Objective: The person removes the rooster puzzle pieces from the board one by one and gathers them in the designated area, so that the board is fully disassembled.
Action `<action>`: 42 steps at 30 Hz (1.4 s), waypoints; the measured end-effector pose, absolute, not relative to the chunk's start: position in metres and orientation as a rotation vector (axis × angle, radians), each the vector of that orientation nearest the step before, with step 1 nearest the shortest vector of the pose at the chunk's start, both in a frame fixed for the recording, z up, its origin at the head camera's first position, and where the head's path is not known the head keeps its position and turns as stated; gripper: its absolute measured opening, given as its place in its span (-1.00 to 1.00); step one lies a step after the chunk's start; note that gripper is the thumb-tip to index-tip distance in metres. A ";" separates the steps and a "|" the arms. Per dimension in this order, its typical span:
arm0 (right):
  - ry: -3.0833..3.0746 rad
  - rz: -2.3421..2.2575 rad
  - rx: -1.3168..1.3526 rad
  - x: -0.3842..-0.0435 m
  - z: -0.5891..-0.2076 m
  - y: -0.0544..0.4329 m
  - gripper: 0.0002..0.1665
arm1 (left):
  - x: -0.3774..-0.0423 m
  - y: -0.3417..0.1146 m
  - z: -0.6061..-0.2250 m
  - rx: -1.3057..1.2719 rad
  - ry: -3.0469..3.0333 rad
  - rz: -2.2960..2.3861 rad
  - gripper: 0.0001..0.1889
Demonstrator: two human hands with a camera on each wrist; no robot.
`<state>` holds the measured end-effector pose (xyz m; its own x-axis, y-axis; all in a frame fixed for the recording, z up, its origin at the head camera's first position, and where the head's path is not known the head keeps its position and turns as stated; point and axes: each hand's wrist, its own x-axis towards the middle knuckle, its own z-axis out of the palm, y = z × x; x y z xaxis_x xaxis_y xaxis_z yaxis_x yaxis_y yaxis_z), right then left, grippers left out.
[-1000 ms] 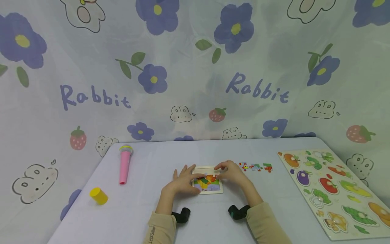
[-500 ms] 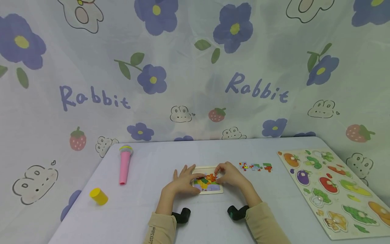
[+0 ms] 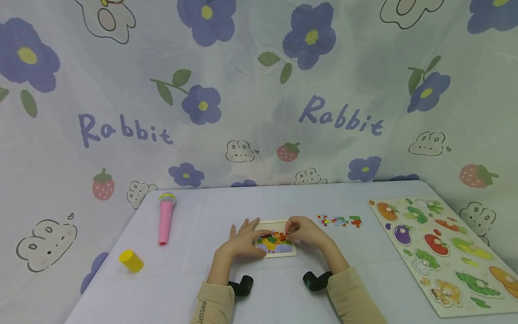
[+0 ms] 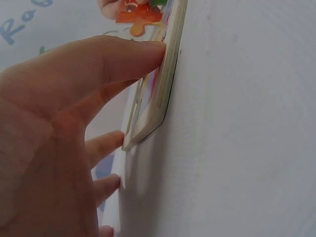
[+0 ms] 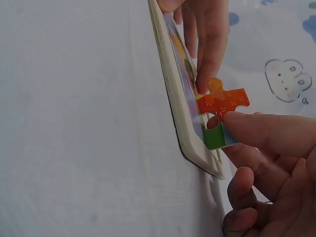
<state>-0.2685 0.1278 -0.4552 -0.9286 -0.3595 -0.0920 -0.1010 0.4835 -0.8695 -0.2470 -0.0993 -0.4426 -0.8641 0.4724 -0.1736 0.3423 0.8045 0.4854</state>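
A small jigsaw puzzle in a pale wooden frame (image 3: 276, 255) lies on the table between both hands, with colourful pieces in its lower part. My left hand (image 3: 242, 240) rests on its left side, fingers spread. Its thumb (image 4: 133, 59) presses on the frame's near edge. My right hand (image 3: 306, 231) is over the upper right of the frame. In the right wrist view it pinches an orange puzzle piece (image 5: 227, 102) with a green corner between thumb and forefinger. That piece stands tilted up against the puzzle, and the fingers cover part of it.
Several loose puzzle pieces (image 3: 339, 221) lie right of the right hand. Farther right is a large vegetable peg board (image 3: 445, 256). On the left are a pink toy microphone (image 3: 165, 220) and a yellow cylinder (image 3: 131, 260). A printed curtain (image 3: 259, 99) hangs behind the table.
The right hand's fingers have drawn closer together and turned a little over the frame's upper right. The left hand has stayed in place.
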 end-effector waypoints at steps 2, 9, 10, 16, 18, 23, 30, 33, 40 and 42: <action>2.463 -1.410 -0.383 -0.269 -0.456 0.128 -0.82 | -0.247 -0.100 -0.442 0.629 2.702 0.657 -0.40; 2.458 -1.395 -0.323 -0.267 -0.452 0.126 -0.84 | -0.248 -0.100 -0.442 0.633 2.692 0.674 -0.40; 2.455 -1.394 -0.315 -0.267 -0.451 0.126 -0.84 | -0.248 -0.100 -0.442 0.632 2.691 0.673 -0.40; 2.445 -1.392 -0.325 -0.266 -0.448 0.127 -0.86 | -0.248 -0.099 -0.440 0.622 2.693 0.654 -0.40; 2.441 -1.397 -0.340 -0.266 -0.447 0.128 -0.86 | -0.247 -0.099 -0.439 0.621 2.695 0.649 -0.40; 2.458 -1.421 -0.311 -0.268 -0.447 0.130 -0.85 | -0.246 -0.099 -0.439 0.624 2.697 0.638 -0.40; 2.537 -1.431 -0.219 -0.270 -0.444 0.138 -0.86 | -0.246 -0.099 -0.440 0.622 2.695 0.647 -0.40; 2.524 -1.470 -0.212 -0.271 -0.442 0.144 -0.85 | -0.246 -0.099 -0.440 0.620 2.694 0.651 -0.40; 2.515 -1.533 -0.161 -0.271 -0.438 0.155 -0.74 | -0.246 -0.099 -0.442 0.610 2.688 0.667 -0.41; 2.526 -1.539 -0.127 -0.271 -0.437 0.159 -0.72 | -0.246 -0.099 -0.443 0.610 2.687 0.673 -0.41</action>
